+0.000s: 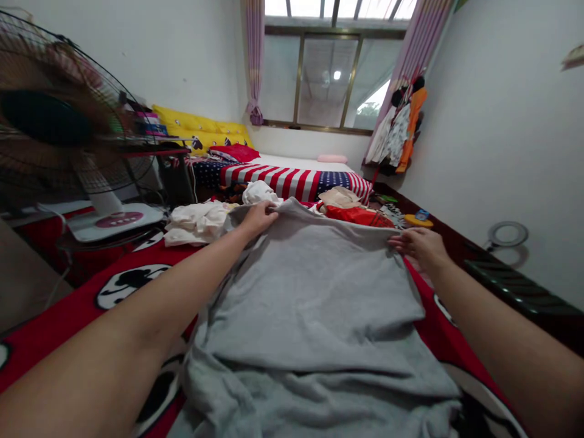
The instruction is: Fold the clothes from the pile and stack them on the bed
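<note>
A grey cloth garment point(314, 292) lies spread over the red patterned bedcover point(77, 328), its far edge lifted a little and its near part in loose folds. My left hand point(258, 220) pinches that far edge on the left side. At the far right corner, my right hand point(420, 246) grips the same edge between thumb and fingers. The cloth between the two hands is stretched fairly straight. What kind of garment it is cannot be made out.
White crumpled clothes point(201, 220) lie just beyond my left hand. A red bag or cloth point(356, 214) and a beige item point(338, 198) lie past the far edge. An electric fan point(45, 121) stands at the left. Another bed with a striped cover point(274, 179) is under the window.
</note>
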Demonstrator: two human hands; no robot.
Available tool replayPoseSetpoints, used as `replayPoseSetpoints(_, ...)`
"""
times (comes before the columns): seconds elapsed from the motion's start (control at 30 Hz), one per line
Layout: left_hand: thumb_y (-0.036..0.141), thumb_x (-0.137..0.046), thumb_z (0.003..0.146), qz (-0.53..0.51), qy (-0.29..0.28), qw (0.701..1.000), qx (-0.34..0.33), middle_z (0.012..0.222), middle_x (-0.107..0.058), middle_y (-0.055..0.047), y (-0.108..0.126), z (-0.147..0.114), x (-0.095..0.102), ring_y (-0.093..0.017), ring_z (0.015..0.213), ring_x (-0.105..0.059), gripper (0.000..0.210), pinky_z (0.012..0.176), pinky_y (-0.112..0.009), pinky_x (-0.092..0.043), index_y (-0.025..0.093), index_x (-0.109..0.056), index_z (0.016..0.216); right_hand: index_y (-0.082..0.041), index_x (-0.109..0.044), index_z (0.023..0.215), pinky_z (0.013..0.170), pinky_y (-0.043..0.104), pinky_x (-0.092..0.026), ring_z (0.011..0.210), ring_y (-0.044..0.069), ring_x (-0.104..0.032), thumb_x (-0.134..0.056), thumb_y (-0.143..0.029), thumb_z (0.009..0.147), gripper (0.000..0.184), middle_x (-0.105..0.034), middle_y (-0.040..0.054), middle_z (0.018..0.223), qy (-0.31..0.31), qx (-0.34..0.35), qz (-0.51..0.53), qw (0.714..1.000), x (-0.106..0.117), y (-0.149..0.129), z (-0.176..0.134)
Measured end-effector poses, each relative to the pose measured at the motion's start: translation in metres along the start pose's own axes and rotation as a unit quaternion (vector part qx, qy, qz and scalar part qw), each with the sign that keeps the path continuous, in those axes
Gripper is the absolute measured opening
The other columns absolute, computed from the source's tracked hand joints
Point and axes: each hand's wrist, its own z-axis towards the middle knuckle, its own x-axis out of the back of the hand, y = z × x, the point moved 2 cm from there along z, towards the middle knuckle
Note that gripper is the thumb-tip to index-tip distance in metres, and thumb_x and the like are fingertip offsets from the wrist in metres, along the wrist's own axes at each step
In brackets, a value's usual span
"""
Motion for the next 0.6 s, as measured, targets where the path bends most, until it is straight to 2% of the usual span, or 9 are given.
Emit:
replayPoseSetpoints(0.1,0.027,-0.069,0.068,0.015,-0.035,0.998,-0.056,0.135,-0.057,-0.014,0.006,0.001,-0.01,-0.028,0.126,-0.052,0.066,0.108,-0.037,-0.038,0.011,-0.053,0.13,-0.022,-0.045,0.128,0.071,0.029,-0.058,0.106,0.024,-0.065,-0.066,-0.025,0.073,0.059,-0.061,0.0159,0.125,0.0,0.021,0.01,1.0,-0.011,0.009,-0.004)
replayPoseSetpoints(0.17,0.028,-0.07,0.067,0.052,-0.074,0.992,-0.084,0.146,-0.045,-0.018,0.003,-0.007,-0.017,-0.029,0.135,-0.041,0.082,0.113,-0.038,-0.031,0.007,-0.041,0.141,-0.022,-0.039,0.137,0.079,0.037,-0.057,0.119,0.03,-0.058,-0.072,-0.031,0.067,0.078,-0.052,0.0192,0.138,-0.021,0.053,-0.014,0.998,-0.015,0.018,-0.012)
replayPoseSetpoints(0.2,0.028,-0.068,0.068,0.078,-0.093,0.988,-0.098,0.149,-0.039,-0.019,-0.001,-0.013,-0.018,-0.03,0.138,-0.037,0.085,0.114,-0.039,-0.029,0.006,-0.036,0.144,-0.021,-0.039,0.137,0.084,0.041,-0.056,0.121,0.032,-0.056,-0.072,-0.034,0.066,0.08,-0.051,0.0198,0.139,-0.035,0.081,-0.033,0.996,-0.014,0.023,-0.018)
replayPoseSetpoints(0.27,0.03,-0.064,0.072,0.129,-0.129,0.975,-0.13,0.151,-0.036,-0.019,-0.009,-0.029,-0.014,-0.03,0.14,-0.034,0.084,0.115,-0.04,-0.027,0.006,-0.032,0.146,-0.019,-0.047,0.131,0.091,0.045,-0.052,0.119,0.032,-0.057,-0.07,-0.039,0.068,0.07,-0.056,0.0186,0.133,-0.061,0.152,-0.088,0.983,-0.006,0.029,-0.032)
replayPoseSetpoints(0.33,0.034,-0.062,0.075,0.161,-0.156,0.962,-0.155,0.148,-0.041,-0.018,-0.015,-0.049,-0.002,-0.03,0.138,-0.037,0.072,0.113,-0.042,-0.029,0.01,-0.044,0.14,-0.019,-0.058,0.119,0.094,0.047,-0.05,0.111,0.031,-0.062,-0.066,-0.041,0.071,0.053,-0.064,0.0151,0.121,-0.072,0.216,-0.16,0.96,0.011,0.032,-0.051)
replayPoseSetpoints(0.4,0.038,-0.06,0.078,0.174,-0.187,0.951,-0.173,0.142,-0.049,-0.017,-0.015,-0.075,0.016,-0.031,0.131,-0.046,0.055,0.11,-0.043,-0.034,0.013,-0.06,0.127,-0.02,-0.066,0.106,0.093,0.045,-0.05,0.102,0.029,-0.065,-0.064,-0.042,0.074,0.039,-0.069,0.0116,0.109,-0.095,0.262,-0.222,0.934,0.03,0.034,-0.074)
replayPoseSetpoints(0.5,0.037,-0.058,0.083,0.149,-0.249,0.937,-0.193,0.122,-0.064,-0.013,-0.001,-0.117,0.043,-0.026,0.112,-0.06,0.037,0.1,-0.039,-0.043,0.016,-0.069,0.111,-0.021,-0.07,0.092,0.089,0.038,-0.051,0.094,0.025,-0.066,-0.062,-0.04,0.078,0.025,-0.071,0.0084,0.099,-0.176,0.292,-0.273,0.9,0.054,0.037,-0.11)
replayPoseSetpoints(0.6,0.028,-0.056,0.085,0.108,-0.331,0.919,-0.184,0.103,-0.069,-0.008,0.017,-0.157,0.064,-0.019,0.096,-0.064,0.027,0.089,-0.03,-0.048,0.018,-0.071,0.106,-0.022,-0.071,0.089,0.082,0.033,-0.053,0.089,0.023,-0.066,-0.059,-0.035,0.082,0.02,-0.07,0.0085,0.094,-0.276,0.281,-0.293,0.871,0.069,0.041,-0.139)
